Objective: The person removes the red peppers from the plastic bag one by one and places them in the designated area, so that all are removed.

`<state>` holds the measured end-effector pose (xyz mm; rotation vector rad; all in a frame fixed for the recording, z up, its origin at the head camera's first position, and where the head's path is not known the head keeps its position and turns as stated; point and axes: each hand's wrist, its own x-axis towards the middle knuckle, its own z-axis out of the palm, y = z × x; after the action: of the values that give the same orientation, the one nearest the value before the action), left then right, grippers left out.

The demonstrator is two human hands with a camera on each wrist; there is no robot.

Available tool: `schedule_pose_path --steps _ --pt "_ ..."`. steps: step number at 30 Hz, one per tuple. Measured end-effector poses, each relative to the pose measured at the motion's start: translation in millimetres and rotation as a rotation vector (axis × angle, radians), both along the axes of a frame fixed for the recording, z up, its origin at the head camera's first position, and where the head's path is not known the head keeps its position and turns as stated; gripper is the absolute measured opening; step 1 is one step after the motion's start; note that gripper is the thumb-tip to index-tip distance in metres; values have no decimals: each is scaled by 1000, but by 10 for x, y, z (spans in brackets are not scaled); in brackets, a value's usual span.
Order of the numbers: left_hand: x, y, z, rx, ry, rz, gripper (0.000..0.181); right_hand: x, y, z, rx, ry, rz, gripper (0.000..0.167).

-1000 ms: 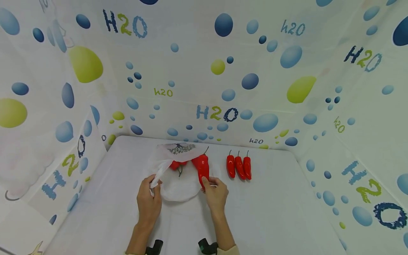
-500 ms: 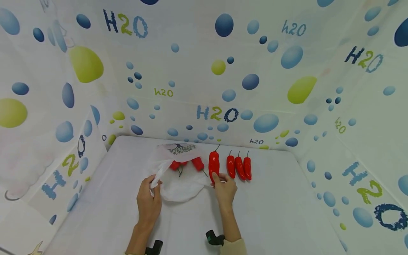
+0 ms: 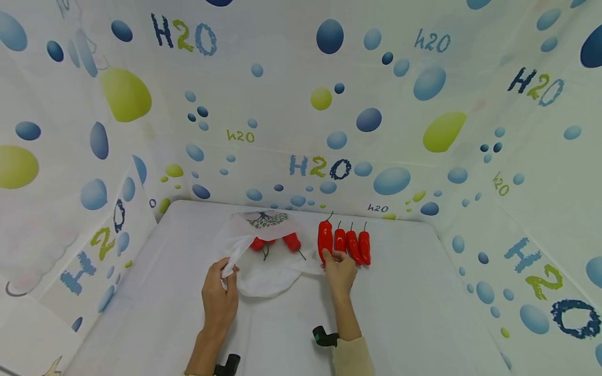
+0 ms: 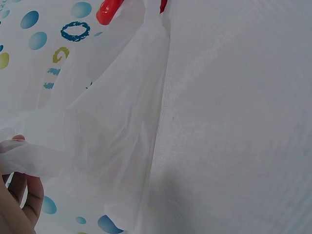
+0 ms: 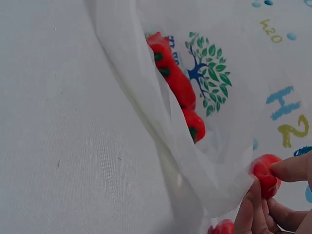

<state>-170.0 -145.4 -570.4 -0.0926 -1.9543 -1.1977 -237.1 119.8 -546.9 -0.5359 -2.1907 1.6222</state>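
The red pepper in the right hand (image 3: 342, 271) has moved furthest: a second ago it lay across the right side of the white bag (image 3: 270, 279), and now this held pepper (image 3: 325, 237) stands outside the mouth, stem pointing away from the person, just beside the row of three peppers (image 3: 352, 245) on the table (image 3: 404, 303). Whether it touches the nearest one, or rests on the table, cannot be told. The right hand grips it by its lower end, thumb against fingers, as the right wrist view also shows. The bag's right corner has been drawn out toward that hand; whether the fingers hold the plastic too is unclear. The left hand (image 3: 221, 292) has kept its place, pinching a gathered fold at the bag's left edge, so the mouth stays parted. With the held pepper no longer covering it, another pepper (image 3: 291, 242) now shows fully at the mouth, near more red ones (image 3: 257, 244) under the printed flap. For the work in hand, one pepper is out but not released, while others remain inside.
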Motion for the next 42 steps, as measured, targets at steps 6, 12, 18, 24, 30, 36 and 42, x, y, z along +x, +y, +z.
schedule_pose_path --steps 6,12,18,24,30,36,42 --pt "-7 -1 2 -3 -1 2 26 -95 79 -88 41 0 -6 31" --pt "-5 -2 -1 -8 8 2 26 -155 148 -165 124 -11 -21 31" --pt "-5 -5 13 -10 17 4 29 -188 186 -198 178 -22 -37 32" --pt "6 -12 18 3 1 1 29 -209 205 -219 206 -22 -44 32" --pt "11 -19 17 9 -18 -3 26 -231 227 -260 248 -31 -44 32" --pt "0 -17 8 -3 -3 0 25 -234 238 -269 275 -51 -58 32" --pt "6 -12 14 -9 5 4 29 -245 253 -285 296 -77 -74 30"
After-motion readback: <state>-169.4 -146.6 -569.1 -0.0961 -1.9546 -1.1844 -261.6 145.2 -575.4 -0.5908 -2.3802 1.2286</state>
